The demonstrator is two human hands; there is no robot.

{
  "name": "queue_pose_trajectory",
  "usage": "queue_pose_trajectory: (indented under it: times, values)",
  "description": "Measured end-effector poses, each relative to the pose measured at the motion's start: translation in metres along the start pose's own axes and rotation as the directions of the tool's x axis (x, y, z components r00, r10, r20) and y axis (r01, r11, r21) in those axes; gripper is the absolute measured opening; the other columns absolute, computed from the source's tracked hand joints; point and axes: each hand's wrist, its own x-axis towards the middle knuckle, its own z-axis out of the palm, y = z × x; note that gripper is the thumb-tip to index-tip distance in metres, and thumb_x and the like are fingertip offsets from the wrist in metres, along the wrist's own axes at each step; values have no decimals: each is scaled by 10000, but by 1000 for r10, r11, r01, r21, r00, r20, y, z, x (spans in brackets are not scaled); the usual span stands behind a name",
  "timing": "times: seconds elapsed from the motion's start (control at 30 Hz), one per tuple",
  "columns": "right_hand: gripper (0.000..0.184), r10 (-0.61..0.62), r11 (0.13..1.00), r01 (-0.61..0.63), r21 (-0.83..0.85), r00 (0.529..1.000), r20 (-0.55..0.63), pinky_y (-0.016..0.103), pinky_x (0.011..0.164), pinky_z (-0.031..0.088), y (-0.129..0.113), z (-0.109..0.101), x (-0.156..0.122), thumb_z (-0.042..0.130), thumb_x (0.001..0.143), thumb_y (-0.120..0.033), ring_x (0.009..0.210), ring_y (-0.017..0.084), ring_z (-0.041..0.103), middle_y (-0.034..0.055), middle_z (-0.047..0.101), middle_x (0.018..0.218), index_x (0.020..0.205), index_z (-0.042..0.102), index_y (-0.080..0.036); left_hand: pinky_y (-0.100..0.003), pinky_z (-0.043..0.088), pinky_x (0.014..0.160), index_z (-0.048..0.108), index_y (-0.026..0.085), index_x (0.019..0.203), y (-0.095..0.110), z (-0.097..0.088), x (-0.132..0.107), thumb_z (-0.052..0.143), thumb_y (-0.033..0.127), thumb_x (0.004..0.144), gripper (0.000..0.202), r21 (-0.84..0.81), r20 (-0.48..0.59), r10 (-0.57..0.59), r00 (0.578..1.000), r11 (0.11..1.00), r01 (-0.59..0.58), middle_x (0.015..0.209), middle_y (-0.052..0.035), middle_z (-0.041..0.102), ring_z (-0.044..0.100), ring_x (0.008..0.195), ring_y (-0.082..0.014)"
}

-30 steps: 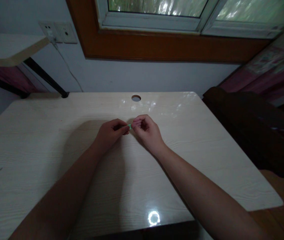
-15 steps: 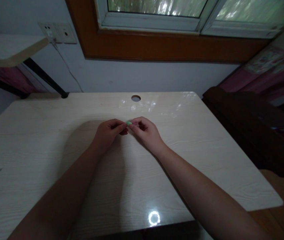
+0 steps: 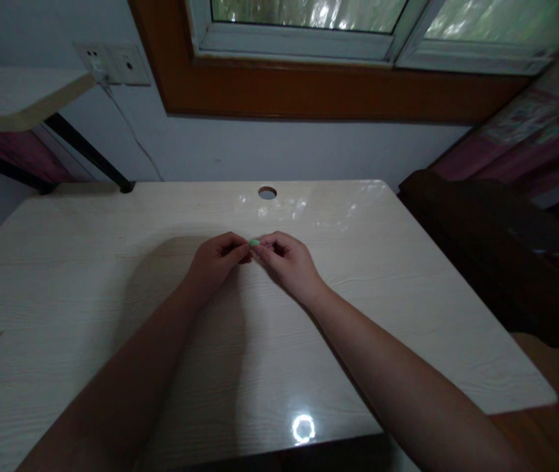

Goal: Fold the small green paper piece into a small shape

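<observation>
A small pale green piece (image 3: 254, 242) is pinched between my two hands over the middle of the desk; it is too small to tell what kind of thing it is. My left hand (image 3: 215, 259) is closed, its thumb and forefinger pressed on the piece's left side. From the other side, the thumb and fingers of my right hand (image 3: 289, 259) grip it too. Fingertips cover most of the piece. Both hands are low over the desktop, with a shadow falling to the left.
The pale wood-grain desk (image 3: 382, 262) has a round cable hole (image 3: 267, 193) near its back edge. A raised shelf (image 3: 23, 98) on black legs stands at the back left. Behind the desk are a wall socket (image 3: 129, 64) with a cord and a window. Dark furniture (image 3: 480, 249) stands to the right.
Both hands stay in almost the same place, still pinching the green piece. Only a very slight shift of the fingers shows.
</observation>
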Motion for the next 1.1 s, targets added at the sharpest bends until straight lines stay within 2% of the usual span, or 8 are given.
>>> queue_pose_trajectory:
  times: [0.13,0.37,0.6,0.73,0.9,1.1]
  values:
    - [192,-14,999,14,-35,1000,1,277,657,465,1,0,1,688,850,-383,706,149,584,25,657,777,849,704,-192,-275,514,727,692,179,859,-2,-1,0,704,408,826,232,116,-32,62,998,992,-58,812,-32,716,659,757,-164]
    - [160,-28,996,27,-85,1000,-6,272,646,453,-4,1,0,695,835,-336,683,142,569,24,645,752,816,709,-178,-268,486,687,702,189,819,-3,-3,2,674,393,840,207,269,-60,69,996,962,-51,774,-25,720,645,733,-170]
    - [213,20,999,-18,36,998,-53,286,675,482,-6,1,-1,686,847,-404,710,156,604,39,695,796,845,719,-194,-264,479,690,706,189,816,4,-1,3,651,431,860,253,255,6,31,999,966,-32,752,-20,716,642,713,-167]
    - [239,59,993,-51,103,995,-76,289,669,487,-8,0,-1,713,821,-431,703,157,612,37,700,782,828,714,-192,-273,490,728,726,189,869,7,-1,2,676,419,835,238,252,49,41,998,966,-52,818,-30,737,655,761,-178]
    - [264,71,987,-63,146,996,-54,282,653,485,-10,0,0,732,804,-452,688,152,611,37,707,772,817,715,-189,-266,488,723,739,195,855,8,0,1,693,408,824,219,259,64,30,997,965,-45,808,-17,742,660,760,-172]
    - [260,62,979,-61,193,998,1,284,684,496,-6,1,0,731,816,-447,714,154,638,36,719,787,844,723,-189,-271,490,731,739,184,810,4,0,-1,706,404,819,223,182,36,14,999,983,-20,789,-32,741,662,755,-172]
